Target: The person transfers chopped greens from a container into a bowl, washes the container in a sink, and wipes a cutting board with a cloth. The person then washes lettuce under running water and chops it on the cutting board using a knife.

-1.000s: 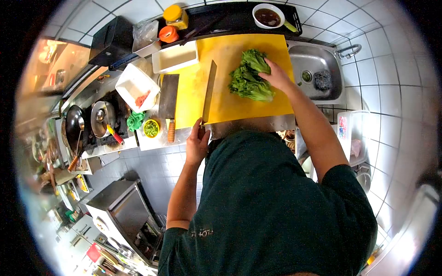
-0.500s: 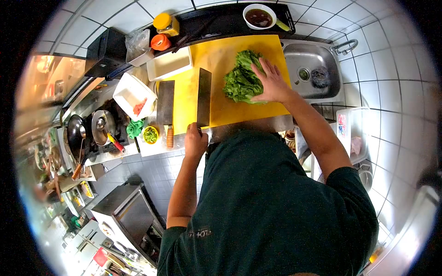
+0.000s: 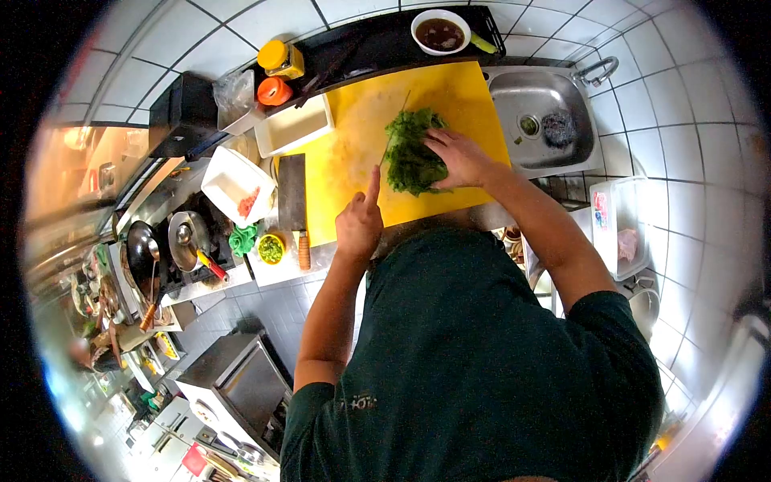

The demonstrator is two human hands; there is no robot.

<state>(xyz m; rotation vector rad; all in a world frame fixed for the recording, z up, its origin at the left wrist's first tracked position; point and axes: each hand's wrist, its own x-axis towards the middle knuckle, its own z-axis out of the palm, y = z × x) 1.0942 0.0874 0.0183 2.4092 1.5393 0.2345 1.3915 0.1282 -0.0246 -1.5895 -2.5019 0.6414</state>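
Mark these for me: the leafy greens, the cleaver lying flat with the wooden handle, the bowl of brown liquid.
Leafy greens point(image 3: 409, 159): head view, on the uncovered leaves.
Cleaver point(image 3: 291, 193): head view, on the blade.
Bowl point(image 3: 414, 34): head view, on the white rim, left side.

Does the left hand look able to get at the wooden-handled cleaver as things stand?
Probably, but only once freed: the left hand grips another knife. The cleaver lies close by, with nothing visible between them.
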